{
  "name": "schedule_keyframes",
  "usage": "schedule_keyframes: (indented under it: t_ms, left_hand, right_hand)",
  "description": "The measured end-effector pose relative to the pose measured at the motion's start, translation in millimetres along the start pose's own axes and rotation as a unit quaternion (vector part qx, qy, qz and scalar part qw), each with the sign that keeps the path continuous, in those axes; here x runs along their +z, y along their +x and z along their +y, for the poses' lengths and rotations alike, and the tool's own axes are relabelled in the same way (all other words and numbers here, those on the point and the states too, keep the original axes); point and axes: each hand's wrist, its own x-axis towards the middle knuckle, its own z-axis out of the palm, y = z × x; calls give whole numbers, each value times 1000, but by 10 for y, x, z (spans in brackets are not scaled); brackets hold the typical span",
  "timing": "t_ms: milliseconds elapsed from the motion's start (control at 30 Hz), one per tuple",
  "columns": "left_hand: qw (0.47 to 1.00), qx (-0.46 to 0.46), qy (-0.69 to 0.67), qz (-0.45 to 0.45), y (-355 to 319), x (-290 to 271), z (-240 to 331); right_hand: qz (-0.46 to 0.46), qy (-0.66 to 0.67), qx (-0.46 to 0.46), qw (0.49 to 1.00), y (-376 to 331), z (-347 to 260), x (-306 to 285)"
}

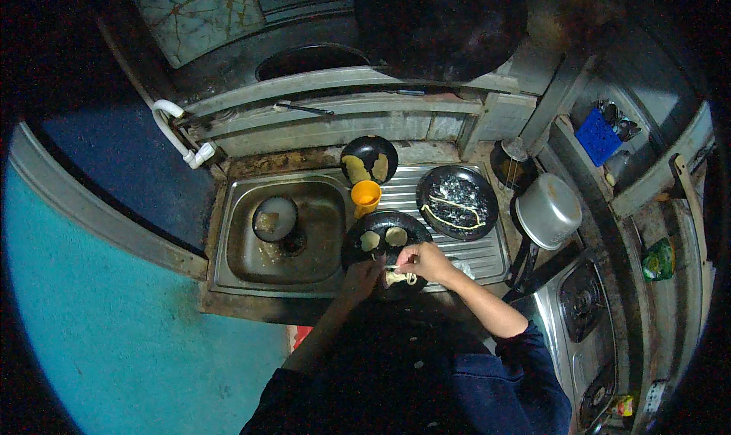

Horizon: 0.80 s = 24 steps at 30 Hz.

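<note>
Close to my body, both hands meet over the near side of a round black plate [358, 233]. My right hand [426, 262] pinches a pale, folded strip of dough [402, 279]. My left hand [364, 280] is closed at the other side of it, its fingertips in shadow. Two flat, round dough pieces [395, 237] lie on the plate beyond my fingers. To the right, a dark round pan [476, 188] is dusted with white flour and carries a long, thin dough strand [449, 219]. A smaller black dish [369, 146] with two yellowish flat pieces stands farther back.
A yellow cup [366, 197] stands between the dishes on the ribbed steel drainboard [400, 195]. At left, the sink [320, 271] holds a small pot [274, 220]. An upturned silver pot [550, 210], a gas stove [579, 302] and a blue utensil basket [598, 137] are at right.
</note>
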Motion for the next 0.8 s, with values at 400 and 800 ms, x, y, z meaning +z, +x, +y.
schedule_keyframes:
  t_ms: [400,800]
  left_hand:
    - [989,49,-141,18,-13,48,80]
    - [988,118,-51,87,-94,39,211]
  right_hand:
    - [-113,285,63,950,34,163,86]
    - [-138,240,121,953,68,245,40]
